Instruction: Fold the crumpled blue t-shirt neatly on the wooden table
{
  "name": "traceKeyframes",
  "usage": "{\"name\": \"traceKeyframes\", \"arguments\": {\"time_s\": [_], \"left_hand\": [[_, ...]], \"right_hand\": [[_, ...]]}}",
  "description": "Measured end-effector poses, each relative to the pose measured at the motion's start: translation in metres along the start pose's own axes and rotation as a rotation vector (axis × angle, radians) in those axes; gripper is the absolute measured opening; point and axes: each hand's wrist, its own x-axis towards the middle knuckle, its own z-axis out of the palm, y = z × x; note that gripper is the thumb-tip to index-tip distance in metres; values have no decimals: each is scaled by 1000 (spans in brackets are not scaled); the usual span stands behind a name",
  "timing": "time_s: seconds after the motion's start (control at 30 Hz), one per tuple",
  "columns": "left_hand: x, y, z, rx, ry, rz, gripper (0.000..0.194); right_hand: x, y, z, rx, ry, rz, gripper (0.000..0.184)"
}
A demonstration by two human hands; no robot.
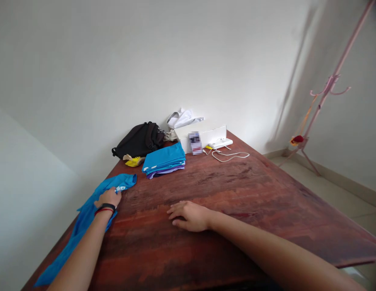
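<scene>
Head view: A blue cloth [85, 220] lies crumpled in a long strip down the left edge of a dark red wooden bench [251, 190], one end reaching toward the near left corner. The wearer's left hand [110, 198], a dark band [108, 206] at the wrist, rests on the cloth's far part with its fingers curled beside a white print; whether they grip the fabric or merely press it cannot be told. The right hand [192, 216] lies palm down on bare wood, midway between the left and right edges, its fingers loosely spread and grasping nothing.

The cloth looks light, limp and thin, likely to slide easily over the wood, crease at a touch and come to no harm if dropped. Its rim near the print, or two corners pinched well apart, would probably give the best hold; a grab at the middle would only bunch it.

Toward the far edge, a folded stack [164, 157], mostly blue with purple beneath, sits near a black bag [136, 141] and a yellow packet [134, 162]. A card [195, 143] leans before a white box [214, 133].

No brand can be read: the print is small and partly by the fingers, the packet's dark marks are unclear, and the card is blurred out.
</scene>
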Motion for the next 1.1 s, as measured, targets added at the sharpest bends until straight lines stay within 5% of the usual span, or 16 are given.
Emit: {"name": "traceKeyframes", "arguments": {"time_s": [0.13,0.23,0.43,0.57,0.73,0.83,0.93,1.1], "left_hand": [[3,-21,-23,-89,-58,124,41],[-13,-17,-45,-282,-116,252,52],[-108,50,-102,-962,-518,420,52],[-154,103,-122,-1194,-599,440,53],[-150,153,-103,-1402,-522,374,61],[-134,172,-76,-1490,-419,330,64],[-119,179,-48,-1474,-413,296,58],[-108,171,-20,-1451,-364,371,50]], "right_hand": [[0,3,2,6,32,-25,27],[1,4,3,4,36,-34,26],[-1,-3,-5,57,58,85,38],[0,-7,-9,290,131,139,54],[5,3,-10,726,354,197,64],[4,19,-19,715,517,261,84],[-1,41,-27,585,597,363,93],[-5,64,-28,611,596,422,71]]}}
